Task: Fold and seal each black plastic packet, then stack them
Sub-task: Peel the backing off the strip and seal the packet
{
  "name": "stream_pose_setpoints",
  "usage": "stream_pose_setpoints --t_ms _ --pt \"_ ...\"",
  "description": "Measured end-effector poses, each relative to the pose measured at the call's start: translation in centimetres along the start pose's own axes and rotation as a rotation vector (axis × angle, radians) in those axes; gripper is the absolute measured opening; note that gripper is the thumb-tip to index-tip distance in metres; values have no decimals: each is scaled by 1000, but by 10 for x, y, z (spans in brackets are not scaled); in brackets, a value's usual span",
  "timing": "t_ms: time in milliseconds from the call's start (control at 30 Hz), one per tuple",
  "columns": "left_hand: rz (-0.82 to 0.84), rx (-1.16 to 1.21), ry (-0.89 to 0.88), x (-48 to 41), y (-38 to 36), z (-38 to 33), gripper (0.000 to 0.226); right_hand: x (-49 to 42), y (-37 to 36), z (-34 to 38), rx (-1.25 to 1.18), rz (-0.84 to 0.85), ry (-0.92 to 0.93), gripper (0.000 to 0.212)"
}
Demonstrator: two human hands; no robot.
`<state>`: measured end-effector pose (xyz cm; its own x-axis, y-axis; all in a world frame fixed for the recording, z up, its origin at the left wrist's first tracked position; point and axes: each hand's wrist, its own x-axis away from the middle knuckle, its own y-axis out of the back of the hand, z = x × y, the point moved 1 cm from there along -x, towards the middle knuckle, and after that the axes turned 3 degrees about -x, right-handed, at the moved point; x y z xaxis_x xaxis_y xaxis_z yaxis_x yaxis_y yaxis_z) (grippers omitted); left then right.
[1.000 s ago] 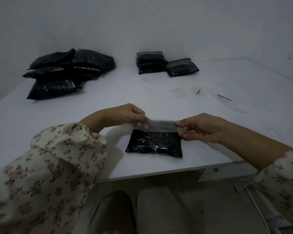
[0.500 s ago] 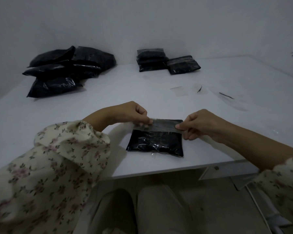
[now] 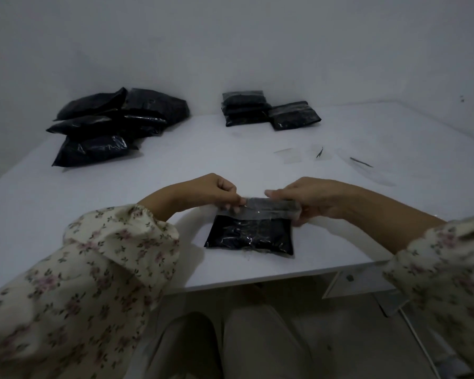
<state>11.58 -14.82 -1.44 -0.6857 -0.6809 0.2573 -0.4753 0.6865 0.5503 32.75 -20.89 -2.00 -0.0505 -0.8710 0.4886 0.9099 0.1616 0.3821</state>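
Note:
A black plastic packet [image 3: 251, 235] lies flat near the front edge of the white table [image 3: 175, 165]. Its clear top flap [image 3: 268, 207] is bent over the packet's upper edge. My left hand [image 3: 211, 191] pinches the flap's left end and my right hand [image 3: 312, 199] pinches its right end. A pile of several larger unfolded black packets [image 3: 115, 124] sits at the far left. Folded packets [image 3: 244, 108] are stacked at the far centre, with one more folded packet [image 3: 294, 114] beside them on the right.
Clear peeled strips and scraps [image 3: 288, 154] lie on the table right of centre, with a thin dark sliver [image 3: 361, 162] further right. White walls close off the table's far side. My knees show below the front edge.
Both hands have brought the clear flap down and toward me over the packet's top edge. The right hand has shifted from the flap's side to over its right end.

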Motion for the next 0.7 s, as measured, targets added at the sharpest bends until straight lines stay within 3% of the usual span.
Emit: stream_pose_setpoints --t_ms 200,367,700 --pt "-19 6 -6 5 2 -2 32 -6 -6 14 163 42 40 54" --pt "19 -122 134 15 19 -12 23 -7 -3 21 101 102 74 22" --pt "-43 32 123 36 30 20 22 -9 3 19 46 76 165 25"
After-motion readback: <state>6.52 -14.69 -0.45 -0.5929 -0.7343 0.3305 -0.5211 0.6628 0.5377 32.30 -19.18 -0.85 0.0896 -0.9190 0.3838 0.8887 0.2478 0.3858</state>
